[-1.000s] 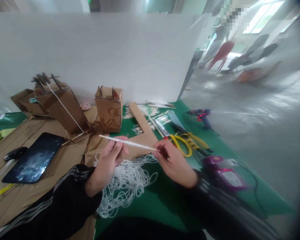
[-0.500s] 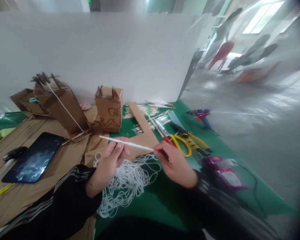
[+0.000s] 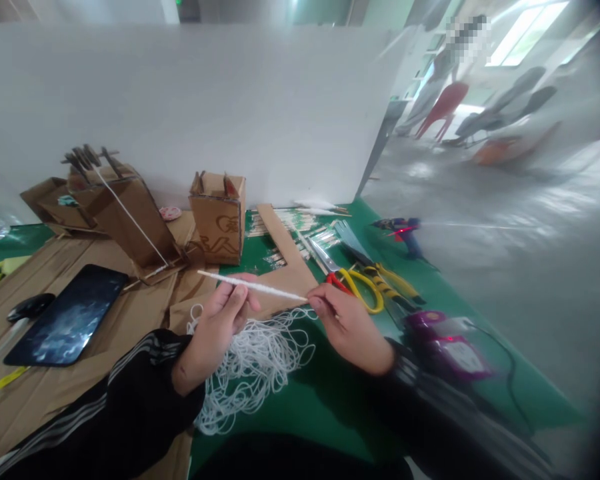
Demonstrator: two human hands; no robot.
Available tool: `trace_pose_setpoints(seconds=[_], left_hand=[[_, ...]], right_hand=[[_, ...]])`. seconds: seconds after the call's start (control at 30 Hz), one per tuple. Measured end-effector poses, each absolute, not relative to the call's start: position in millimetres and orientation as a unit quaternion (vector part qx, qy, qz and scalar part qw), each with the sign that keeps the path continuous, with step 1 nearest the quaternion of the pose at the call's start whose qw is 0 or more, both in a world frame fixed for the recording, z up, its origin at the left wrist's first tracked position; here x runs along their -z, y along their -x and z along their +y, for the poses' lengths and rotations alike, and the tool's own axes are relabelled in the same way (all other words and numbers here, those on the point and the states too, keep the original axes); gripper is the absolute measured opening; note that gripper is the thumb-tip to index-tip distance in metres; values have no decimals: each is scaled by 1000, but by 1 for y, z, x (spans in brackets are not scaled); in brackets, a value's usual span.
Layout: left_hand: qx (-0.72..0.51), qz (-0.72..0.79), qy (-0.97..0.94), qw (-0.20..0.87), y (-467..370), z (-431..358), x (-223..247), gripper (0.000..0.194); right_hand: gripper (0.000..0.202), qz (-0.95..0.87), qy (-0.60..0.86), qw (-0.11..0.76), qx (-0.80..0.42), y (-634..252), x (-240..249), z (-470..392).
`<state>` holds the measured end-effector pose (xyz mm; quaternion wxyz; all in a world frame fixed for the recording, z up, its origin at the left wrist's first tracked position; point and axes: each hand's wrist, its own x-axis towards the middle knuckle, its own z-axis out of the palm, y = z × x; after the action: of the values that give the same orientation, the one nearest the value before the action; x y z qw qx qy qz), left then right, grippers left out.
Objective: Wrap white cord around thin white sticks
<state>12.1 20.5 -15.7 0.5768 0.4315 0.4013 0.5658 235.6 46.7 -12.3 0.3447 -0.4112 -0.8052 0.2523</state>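
A thin stick wrapped in white string (image 3: 270,289) lies across between my hands, its bare tips pale. My left hand (image 3: 225,313) pinches it left of its middle, thumb on top. At its right end, the fingertips of my right hand (image 3: 347,323) are closed on the tip. Below the hands a loose tangle of white string (image 3: 255,370) spreads over the green table (image 3: 300,420). An L-shaped cardboard piece (image 3: 290,250) lies just behind the stick.
Scissors with red and yellow handles (image 3: 363,287), pliers (image 3: 397,283), a glue gun (image 3: 405,233) and a purple device (image 3: 447,343) lie to the right. Bundled sticks (image 3: 280,223) are at the back. Leftward stand cardboard boxes (image 3: 220,220) and a black tablet (image 3: 67,317).
The string loops beside my right hand have shifted slightly left and down. Both hands keep nearly the same place and hold on the stick.
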Motion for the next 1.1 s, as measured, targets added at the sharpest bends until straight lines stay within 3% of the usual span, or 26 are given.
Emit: trace_pose_setpoints(seconds=[0.13,0.27,0.47,0.63,0.83,0.97,1.1], left_hand=[[-570,405,-426,574,-12,21,16,20],[-570,395,-427,580,-12,22,16,21],[-577,397,-419,578,-13,21,16,21],[-572,393,-424,582,-13,21,16,21],[-576,394,-423,578,-13,22,16,20],[-572,392,-428,579,-14,22,17,21],[-577,393,-425,576,-14,22,19,21]], right_hand=[[7,-804,402,353,-258,-235,11,46],[16,-821,399,325,-247,-235,12,47],[6,-808,407,342,-254,-234,10,47],[16,-822,396,321,-254,-235,9,47],[7,-809,402,340,-260,-235,10,46],[17,-816,400,333,-251,-235,10,46],[8,-805,404,351,-255,-234,9,46]])
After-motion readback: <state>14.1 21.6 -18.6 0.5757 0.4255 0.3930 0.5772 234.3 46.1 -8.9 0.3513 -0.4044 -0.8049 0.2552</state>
